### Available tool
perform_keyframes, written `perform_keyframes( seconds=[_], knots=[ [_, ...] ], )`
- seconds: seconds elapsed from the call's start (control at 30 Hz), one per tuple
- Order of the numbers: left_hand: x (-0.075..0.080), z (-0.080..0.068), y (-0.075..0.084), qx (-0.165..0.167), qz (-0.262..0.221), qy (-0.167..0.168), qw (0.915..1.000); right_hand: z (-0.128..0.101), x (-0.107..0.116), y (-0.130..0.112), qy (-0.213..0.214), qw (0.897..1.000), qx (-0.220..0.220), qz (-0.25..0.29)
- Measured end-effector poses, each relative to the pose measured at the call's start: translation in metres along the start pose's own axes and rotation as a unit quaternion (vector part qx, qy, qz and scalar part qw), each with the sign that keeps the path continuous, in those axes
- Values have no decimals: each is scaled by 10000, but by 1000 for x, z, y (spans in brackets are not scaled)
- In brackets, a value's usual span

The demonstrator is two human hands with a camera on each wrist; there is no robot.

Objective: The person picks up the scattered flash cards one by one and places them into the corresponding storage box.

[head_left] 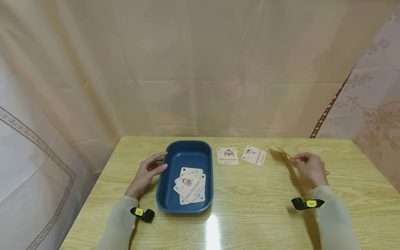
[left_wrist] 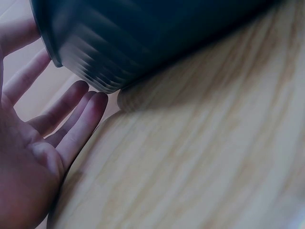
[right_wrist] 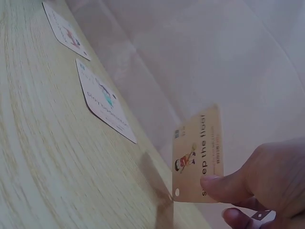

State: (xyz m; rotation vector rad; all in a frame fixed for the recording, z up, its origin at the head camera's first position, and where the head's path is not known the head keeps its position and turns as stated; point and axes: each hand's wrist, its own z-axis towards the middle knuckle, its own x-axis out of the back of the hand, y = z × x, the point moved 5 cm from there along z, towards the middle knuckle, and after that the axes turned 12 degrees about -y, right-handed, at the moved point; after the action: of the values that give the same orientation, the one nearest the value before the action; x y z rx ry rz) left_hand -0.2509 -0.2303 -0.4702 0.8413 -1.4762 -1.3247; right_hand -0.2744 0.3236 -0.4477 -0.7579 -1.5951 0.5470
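On the wooden tabletop (head_left: 250, 194), the blue tray (head_left: 162, 194) is my landmark. Left of it, my left hand (head_left: 147, 173) lies spread, fingertips against its wall. Well right of it, my right hand (head_left: 309, 167) pinches a raised "sweep the floor" card (right_wrist: 198, 157), beyond two flat cards (head_left: 227, 156).

Bare wooden table (head_left: 256, 205) along the near edge gives free passage. The blue plastic tray (head_left: 162, 185) left of centre and two flat picture cards (head_left: 227, 156) near the far edge obstruct.
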Motion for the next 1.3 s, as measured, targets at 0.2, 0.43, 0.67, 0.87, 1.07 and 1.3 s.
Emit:
perform_keyframes(
  seconds=[0.2,0.43,0.67,0.87,1.07,1.3],
  knots=[
    [0,0,1,-35,-34,-6,10000,0,1,-3,303,9995,65,-86],
    [0,0,2,-1,-11,15,10000,-1,0,-12,535,9982,227,-131],
    [0,1,1,-1,-12,-28,10000,-10,-1,-39,599,9945,847,-140],
    [0,1,1,-16,-13,-29,10000,-21,-8,-67,462,9917,1199,41],
    [0,0,1,-4,-30,-24,10000,-31,-18,-91,392,9856,1640,132],
    [0,0,0,-22,-3,-30,10000,-46,-37,-117,18,9784,2058,200]
  ],
)
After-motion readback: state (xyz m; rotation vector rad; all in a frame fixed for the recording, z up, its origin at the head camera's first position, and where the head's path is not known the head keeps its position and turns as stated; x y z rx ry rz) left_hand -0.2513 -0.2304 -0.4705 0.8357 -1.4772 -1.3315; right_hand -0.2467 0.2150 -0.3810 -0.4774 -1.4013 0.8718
